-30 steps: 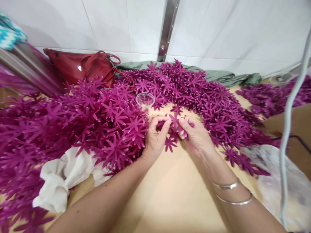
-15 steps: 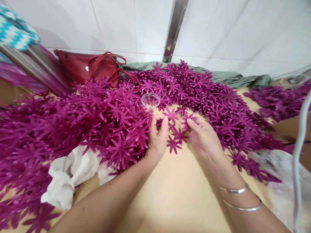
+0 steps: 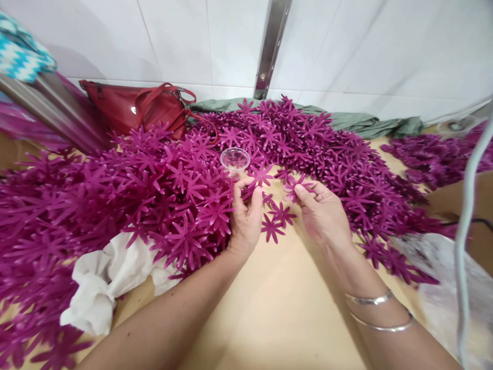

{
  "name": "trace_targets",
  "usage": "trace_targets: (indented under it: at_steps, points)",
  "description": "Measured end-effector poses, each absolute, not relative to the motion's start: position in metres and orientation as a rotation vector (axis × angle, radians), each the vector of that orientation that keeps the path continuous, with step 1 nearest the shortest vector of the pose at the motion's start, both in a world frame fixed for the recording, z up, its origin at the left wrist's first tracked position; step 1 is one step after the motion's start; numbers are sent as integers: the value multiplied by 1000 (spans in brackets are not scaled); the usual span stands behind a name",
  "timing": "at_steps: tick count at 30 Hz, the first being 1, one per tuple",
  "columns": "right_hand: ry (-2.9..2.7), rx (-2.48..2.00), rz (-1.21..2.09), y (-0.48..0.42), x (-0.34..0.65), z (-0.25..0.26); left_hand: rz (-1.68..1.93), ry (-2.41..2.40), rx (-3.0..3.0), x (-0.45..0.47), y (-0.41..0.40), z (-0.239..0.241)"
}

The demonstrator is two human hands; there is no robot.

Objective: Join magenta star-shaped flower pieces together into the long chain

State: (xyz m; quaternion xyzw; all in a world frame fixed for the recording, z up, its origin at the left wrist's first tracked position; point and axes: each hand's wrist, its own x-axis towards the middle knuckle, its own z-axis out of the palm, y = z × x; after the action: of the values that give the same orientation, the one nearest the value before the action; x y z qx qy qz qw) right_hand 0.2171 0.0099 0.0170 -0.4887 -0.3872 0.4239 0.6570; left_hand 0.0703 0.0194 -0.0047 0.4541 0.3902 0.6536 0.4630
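Observation:
My left hand (image 3: 246, 218) is curled, its fingertips at the petals of a purple artificial flower piece (image 3: 262, 176) with narrow, finger-like petals. Beside it, my right hand (image 3: 325, 210) pinches a similar flower piece (image 3: 297, 185) between thumb and fingers. Below and between the hands, a few loose purple flower pieces (image 3: 272, 228) lie on the tan tabletop (image 3: 269, 303). Just beyond my left hand stands a small clear plastic cup (image 3: 234, 160). A large heap of the same flower pieces (image 3: 185, 180) borders my left hand and curves around behind both.
A red handbag (image 3: 127, 105) leans by the white tiled wall (image 3: 173, 41). Crumpled white paper (image 3: 96, 282) lies near my left forearm. At the right are clear plastic sheeting (image 3: 435, 257), a pale cable (image 3: 464, 231) and another purple pile (image 3: 431, 156). Green cloth (image 3: 362, 123) runs along the back.
The flower piece at my left fingertips has shifted slightly up and left, and the left thumb and index finger have parted a little. My right hand keeps its pinch. The view has drifted slightly.

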Motion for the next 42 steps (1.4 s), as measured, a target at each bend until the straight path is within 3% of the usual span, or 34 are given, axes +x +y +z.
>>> trace_targets:
  at_steps: [14, 24, 32, 42]
  points:
    - [-893, -1137, 890, 12, 221, 15, 1722, 962, 1347, 68, 21, -6]
    - [-1302, -1350, 454, 3, 216, 16, 1742, 1037, 1591, 64, 12, 5]
    - [-1324, -1249, 374, -4, 212, 24, 1742, 908, 1465, 67, 8, 4]
    - [-1275, -1169, 837, -6, 201, 25, 1494, 607, 1116, 76, 11, -1]
